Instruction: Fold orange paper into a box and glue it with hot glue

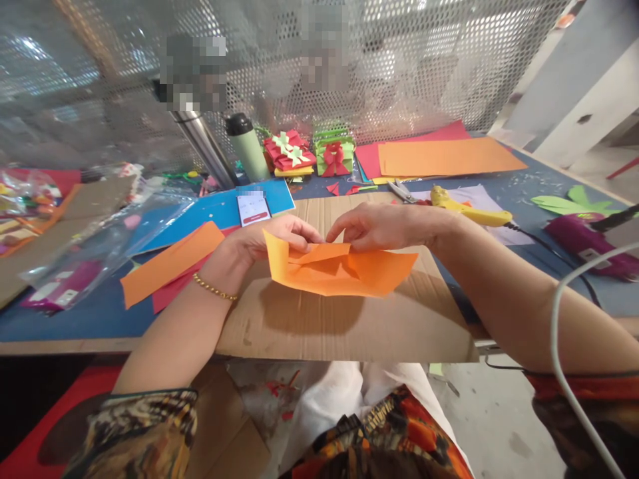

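Observation:
A folded orange paper piece (369,273), shaped like a shallow open box, is held above a cardboard sheet (319,332). My left hand (279,236) has its fingers closed on the paper's far left edge. At the far edge's middle and right, my right hand (382,226) pinches the same paper, thumb and forefinger near my left fingertips. The paper's near side hangs free over the cardboard and casts a shadow there.
A phone (253,208) lies on a blue folder at left, near orange strips (172,263). Behind stand a green bottle (247,148) and red and green paper boxes (335,152). Scissors (402,193), a yellow glue gun (469,209) and its cable are at right.

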Motion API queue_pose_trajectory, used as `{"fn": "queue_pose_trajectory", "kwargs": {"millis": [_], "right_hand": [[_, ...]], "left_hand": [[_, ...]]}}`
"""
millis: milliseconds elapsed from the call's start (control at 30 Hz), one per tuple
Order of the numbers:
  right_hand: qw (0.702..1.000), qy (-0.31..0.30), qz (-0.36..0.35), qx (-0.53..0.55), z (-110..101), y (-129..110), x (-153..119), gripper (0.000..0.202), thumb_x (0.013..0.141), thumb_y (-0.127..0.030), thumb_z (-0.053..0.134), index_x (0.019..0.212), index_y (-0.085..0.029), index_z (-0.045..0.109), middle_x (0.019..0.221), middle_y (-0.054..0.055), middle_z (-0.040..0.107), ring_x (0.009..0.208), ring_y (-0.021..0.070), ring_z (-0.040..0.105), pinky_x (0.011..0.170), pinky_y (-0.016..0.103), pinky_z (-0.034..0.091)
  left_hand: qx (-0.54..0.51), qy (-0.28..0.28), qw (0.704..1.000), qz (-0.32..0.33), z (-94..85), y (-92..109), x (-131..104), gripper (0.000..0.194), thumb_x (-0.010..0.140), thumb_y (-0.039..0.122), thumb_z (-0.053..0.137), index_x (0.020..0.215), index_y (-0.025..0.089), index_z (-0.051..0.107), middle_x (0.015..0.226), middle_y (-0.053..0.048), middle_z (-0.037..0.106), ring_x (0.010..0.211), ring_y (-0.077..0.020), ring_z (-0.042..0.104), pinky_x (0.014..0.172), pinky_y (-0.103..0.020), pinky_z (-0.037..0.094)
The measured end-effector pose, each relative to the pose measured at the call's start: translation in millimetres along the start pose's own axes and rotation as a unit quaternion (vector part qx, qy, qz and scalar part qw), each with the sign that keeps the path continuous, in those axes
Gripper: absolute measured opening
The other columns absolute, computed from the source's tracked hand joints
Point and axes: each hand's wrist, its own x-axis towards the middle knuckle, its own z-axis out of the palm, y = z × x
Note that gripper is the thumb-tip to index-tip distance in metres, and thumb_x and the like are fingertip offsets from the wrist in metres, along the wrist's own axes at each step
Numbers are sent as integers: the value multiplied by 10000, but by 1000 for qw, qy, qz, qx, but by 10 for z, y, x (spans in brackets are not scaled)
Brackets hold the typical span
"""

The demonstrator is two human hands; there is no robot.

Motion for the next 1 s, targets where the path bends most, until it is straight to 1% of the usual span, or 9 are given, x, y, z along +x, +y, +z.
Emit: {"fn": "queue_pose_trajectory", "kwargs": {"millis": [200, 333, 433, 567, 633, 800, 867, 933, 1000], "right_hand": [[999, 27, 10, -33, 57, 72, 77, 446, 795, -173, 595, 1213, -226, 744, 918, 31, 805, 766, 178, 706, 615, 250, 487], [999, 35, 5, -37, 63, 79, 77, 290, 839, -211, 554, 1008, -220, 790, 933, 24, 790, 816, 184, 697, 622, 251, 468], [999, 49, 12, -11, 50, 49, 55, 260, 864, -238, 519, 884, -195, 774, 886, 23, 769, 794, 182, 676, 595, 253, 446], [992, 106, 51, -46, 49, -16, 58, 244, 836, -209, 544, 912, -169, 773, 862, 40, 751, 751, 158, 646, 595, 239, 412], [990, 121, 55, -53, 71, -36, 79, 272, 817, -177, 537, 943, -166, 778, 858, 39, 749, 731, 145, 634, 598, 233, 399], [985, 155, 16, -76, 113, -46, 90, 313, 812, -164, 523, 976, -147, 789, 863, 60, 748, 755, 152, 618, 641, 251, 404], [990, 131, 8, -58, 69, -44, 38, 313, 854, -242, 554, 1036, -159, 795, 892, 60, 757, 771, 167, 629, 643, 267, 417], [995, 99, -2, -3, -5, -30, -32, 338, 899, -368, 581, 1097, -195, 793, 932, 53, 771, 808, 188, 648, 657, 282, 451], [993, 95, -15, 64, -79, 6, -86, 366, 929, -453, 571, 1098, -216, 792, 950, 59, 783, 844, 204, 667, 699, 298, 500]], "left_hand": [[15, 24, 999, 42, -50, -26, 33, 269, 599, 69, 647, 815, 151, 786, 772, -22, 764, 670, -130, 690, 678, -220, 537], [44, 62, 995, 63, -80, 2, -13, 308, 627, 73, 649, 893, 142, 788, 837, -42, 780, 715, -143, 701, 715, -249, 552], [82, 98, 987, 98, -46, 38, -59, 312, 656, 74, 654, 929, 150, 783, 887, -33, 789, 776, -141, 701, 748, -240, 551], [123, 172, 964, 160, 9, 25, -57, 238, 730, 149, 708, 957, 157, 780, 971, -47, 788, 867, -151, 696, 772, -235, 542], [128, 190, 958, 172, 14, 2, -39, 216, 765, 210, 737, 970, 154, 778, 992, -60, 785, 883, -156, 693, 787, -249, 543], [121, 168, 965, 158, -13, -21, -19, 208, 794, 253, 757, 970, 147, 787, 955, -55, 786, 823, -138, 682, 764, -246, 535], [119, 163, 968, 148, -30, -16, -24, 186, 783, 242, 771, 939, 144, 794, 896, -46, 784, 767, -126, 672, 721, -230, 527], [98, 159, 971, 146, -45, -11, -33, 177, 759, 229, 796, 913, 143, 798, 848, -39, 781, 732, -120, 673, 699, -220, 529], [58, 146, 978, 139, -56, -11, -43, 201, 738, 238, 823, 914, 145, 796, 841, -41, 784, 732, -133, 694, 696, -230, 544]]}}
